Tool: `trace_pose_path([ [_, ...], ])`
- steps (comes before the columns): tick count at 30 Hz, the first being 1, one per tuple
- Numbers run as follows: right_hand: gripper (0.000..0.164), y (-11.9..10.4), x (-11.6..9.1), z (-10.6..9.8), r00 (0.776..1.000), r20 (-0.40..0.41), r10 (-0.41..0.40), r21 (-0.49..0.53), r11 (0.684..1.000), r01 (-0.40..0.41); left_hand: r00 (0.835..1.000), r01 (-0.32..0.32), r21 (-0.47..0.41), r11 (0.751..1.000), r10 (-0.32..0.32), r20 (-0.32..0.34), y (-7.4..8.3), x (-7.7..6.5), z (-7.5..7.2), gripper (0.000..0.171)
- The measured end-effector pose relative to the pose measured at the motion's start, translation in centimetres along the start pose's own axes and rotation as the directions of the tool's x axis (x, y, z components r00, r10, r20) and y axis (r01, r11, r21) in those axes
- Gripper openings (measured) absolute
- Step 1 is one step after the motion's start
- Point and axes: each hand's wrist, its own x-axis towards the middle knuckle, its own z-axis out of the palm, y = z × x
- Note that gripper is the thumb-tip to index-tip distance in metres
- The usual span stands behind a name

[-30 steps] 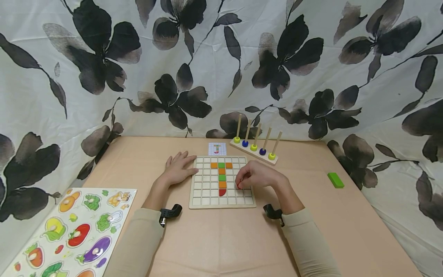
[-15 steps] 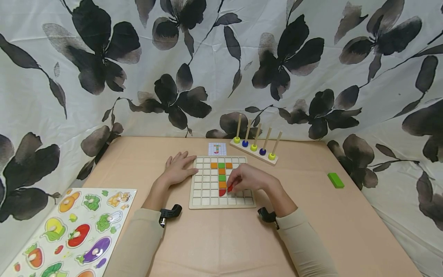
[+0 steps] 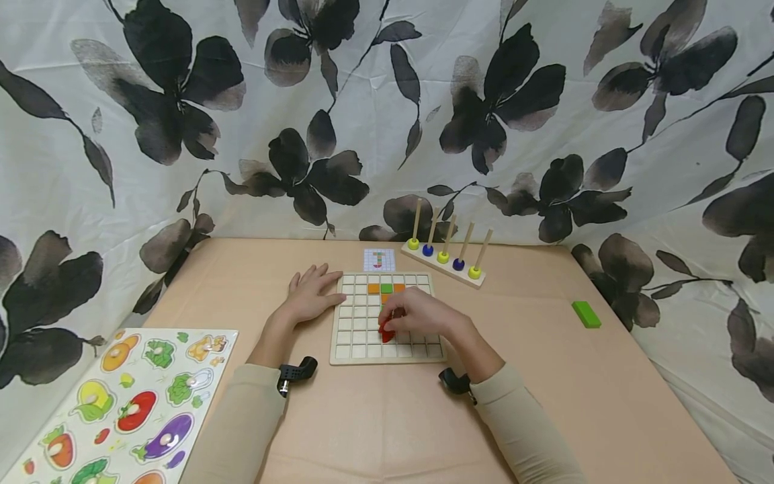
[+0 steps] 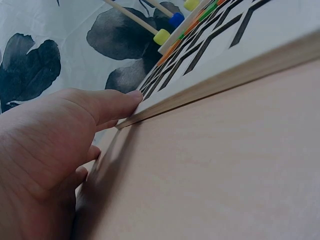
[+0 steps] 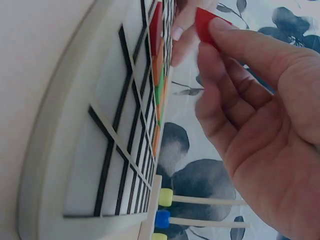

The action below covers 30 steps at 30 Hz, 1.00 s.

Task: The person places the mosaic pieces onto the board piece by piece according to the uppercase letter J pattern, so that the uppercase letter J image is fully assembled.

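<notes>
A white grid board (image 3: pixel 357 352) lies on the table. My right hand (image 3: pixel 423 312) is over its middle, pinching a small red tile (image 5: pixel 203 24) between thumb and fingers. In the right wrist view that tile is held clear of the board. Another red tile (image 5: pixel 156 30) sits in the grid, beside orange and green ones. From the head, an orange tile (image 3: pixel 374 288) and a green tile (image 3: pixel 386 288) show in an upper row; my right hand hides part of the column below. My left hand (image 3: pixel 311 294) lies with fingers spread, its thumb (image 4: pixel 131 97) touching the board's left edge.
Behind the board lies a small pattern card (image 3: pixel 379 260), with a peg stand (image 3: pixel 444 263) carrying yellow and blue beads to its right. A green block (image 3: pixel 586 314) is at the far right. A vegetable puzzle board (image 3: pixel 211 343) covers the left front.
My right hand has carried the red tile leftward, from the right part of the grid to over the column of coloured tiles. My left hand has stayed in place.
</notes>
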Motion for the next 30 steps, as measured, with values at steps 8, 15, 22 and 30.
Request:
trace_pose_path([
  [8,0.017,-0.5,0.6,0.8,0.999,-0.033,0.009,-0.021,1.0,-0.01,1.0,0.008,0.007,1.0,-0.008,0.012,0.0,0.0,-0.1,0.067],
  [15,0.014,-1.1,0.9,1.5,0.998,-0.035,0.043,-0.006,0.999,-0.044,1.0,0.01,0.013,1.0,-0.011,0.012,0.0,0.0,-0.2,0.067],
  [22,0.02,-1.3,1.2,1.9,0.996,-0.029,0.08,-0.02,0.997,-0.081,1.0,0.01,0.019,1.0,-0.01,0.007,0.1,-0.1,-0.2,0.066],
  [30,0.025,-1.2,1.4,2.3,0.999,-0.006,0.045,-0.005,0.999,-0.045,1.0,0.008,0.018,1.0,-0.008,0.013,0.1,0.0,-0.2,0.067],
])
